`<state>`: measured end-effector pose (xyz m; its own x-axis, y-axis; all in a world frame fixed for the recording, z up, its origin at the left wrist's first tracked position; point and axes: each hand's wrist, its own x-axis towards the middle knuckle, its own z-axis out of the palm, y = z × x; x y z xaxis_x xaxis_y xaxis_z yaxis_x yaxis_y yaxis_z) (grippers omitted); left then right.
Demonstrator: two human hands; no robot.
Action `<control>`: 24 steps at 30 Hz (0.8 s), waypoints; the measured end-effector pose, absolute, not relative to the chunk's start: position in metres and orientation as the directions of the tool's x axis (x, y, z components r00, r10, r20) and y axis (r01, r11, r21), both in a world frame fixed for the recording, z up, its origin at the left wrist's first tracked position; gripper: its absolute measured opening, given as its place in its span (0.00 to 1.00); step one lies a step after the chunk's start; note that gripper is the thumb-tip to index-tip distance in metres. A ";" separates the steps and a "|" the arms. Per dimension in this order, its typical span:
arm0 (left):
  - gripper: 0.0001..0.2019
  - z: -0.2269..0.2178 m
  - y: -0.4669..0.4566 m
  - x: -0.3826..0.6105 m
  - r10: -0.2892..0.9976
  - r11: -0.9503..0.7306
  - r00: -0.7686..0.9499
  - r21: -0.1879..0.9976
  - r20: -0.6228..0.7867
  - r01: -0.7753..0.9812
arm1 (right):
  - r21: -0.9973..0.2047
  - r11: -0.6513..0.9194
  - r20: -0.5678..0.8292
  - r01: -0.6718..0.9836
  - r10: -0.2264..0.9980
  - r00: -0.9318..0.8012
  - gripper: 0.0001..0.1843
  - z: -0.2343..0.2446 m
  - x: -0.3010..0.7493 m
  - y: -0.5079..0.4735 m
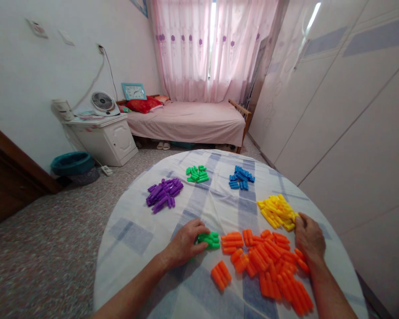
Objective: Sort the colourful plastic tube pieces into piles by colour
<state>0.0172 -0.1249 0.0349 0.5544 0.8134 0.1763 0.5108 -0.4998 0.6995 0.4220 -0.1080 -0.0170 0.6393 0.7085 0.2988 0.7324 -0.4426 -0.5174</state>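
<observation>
My left hand is curled around a small cluster of green cap-like plastic pieces on the table, thumb and fingers on either side of it. At the right edge of the yellow pile, my right hand pinches a yellow plastic piece, partly covered by the fingertips. A large spread of orange plastic pieces lies between my hands, some side by side in rows. One orange group sits apart, nearer to me.
Farther back on the round table's checked cloth are a purple pile, another green pile and a blue pile. A bed, a cabinet with a fan and a bin stand beyond; wardrobe doors flank the right.
</observation>
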 end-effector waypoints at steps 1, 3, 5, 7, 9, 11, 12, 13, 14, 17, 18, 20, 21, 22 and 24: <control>0.14 0.033 -0.126 0.020 0.812 -0.505 0.558 0.688 0.173 0.522 | -0.517 -0.440 0.303 0.734 0.708 0.638 0.28 -0.017 0.422 -0.108; 0.14 0.031 -0.129 0.024 0.813 -0.512 0.554 0.671 0.178 0.536 | -0.517 -0.434 0.310 0.738 0.708 0.634 0.28 -0.018 0.422 -0.109; 0.15 0.029 -0.131 0.026 0.814 -0.518 0.552 0.659 0.182 0.546 | -0.520 -0.427 0.316 0.740 0.709 0.631 0.28 -0.018 0.422 -0.109; 0.17 0.028 -0.133 0.027 0.811 -0.524 0.558 0.644 0.176 0.557 | -0.524 -0.418 0.320 0.742 0.711 0.626 0.28 -0.019 0.422 -0.109; 0.19 0.026 -0.133 0.027 0.810 -0.529 0.560 0.628 0.173 0.571 | -0.527 -0.413 0.323 0.743 0.711 0.624 0.28 -0.019 0.422 -0.109; 0.20 0.023 -0.133 0.027 0.815 -0.531 0.550 0.615 0.182 0.583 | -0.525 -0.416 0.320 0.743 0.712 0.625 0.28 -0.019 0.423 -0.109; 0.20 0.021 -0.133 0.027 0.818 -0.530 0.543 0.613 0.189 0.586 | -0.522 -0.419 0.318 0.743 0.712 0.626 0.28 -0.019 0.423 -0.109; 0.20 0.020 -0.133 0.027 0.821 -0.529 0.536 0.613 0.196 0.587 | -0.519 -0.423 0.316 0.743 0.713 0.626 0.28 -0.020 0.423 -0.109; 0.19 0.020 -0.133 0.028 0.824 -0.527 0.530 0.614 0.201 0.588 | -0.515 -0.424 0.316 0.745 0.714 0.625 0.28 -0.020 0.424 -0.109; 0.18 0.020 -0.129 0.029 0.842 -0.507 0.495 0.632 0.215 0.586 | -0.508 -0.425 0.321 0.749 0.714 0.622 0.27 -0.021 0.424 -0.109; 0.18 0.022 -0.125 0.029 0.849 -0.498 0.477 0.642 0.226 0.582 | -0.506 -0.425 0.321 0.751 0.715 0.621 0.27 -0.020 0.424 -0.109; 0.18 0.025 -0.117 0.029 0.862 -0.487 0.436 0.661 0.259 0.570 | -0.504 -0.426 0.317 0.751 0.718 0.620 0.28 -0.020 0.424 -0.109; 0.17 0.026 -0.111 0.029 0.865 -0.487 0.418 0.665 0.277 0.566 | -0.504 -0.426 0.314 0.751 0.720 0.619 0.28 -0.020 0.425 -0.109; 0.17 0.028 -0.104 0.029 0.867 -0.488 0.402 0.665 0.295 0.565 | -0.504 -0.425 0.311 0.752 0.723 0.617 0.28 -0.021 0.425 -0.109; 0.17 0.031 -0.087 0.030 0.867 -0.494 0.376 0.651 0.326 0.576 | -0.503 -0.419 0.311 0.756 0.728 0.611 0.28 -0.022 0.427 -0.109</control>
<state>0.0297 -0.0867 0.0309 0.3760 0.8674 0.3258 0.5762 -0.4943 0.6509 0.4272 -0.1089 -0.0223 0.6111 0.7279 0.3111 0.7557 -0.4194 -0.5030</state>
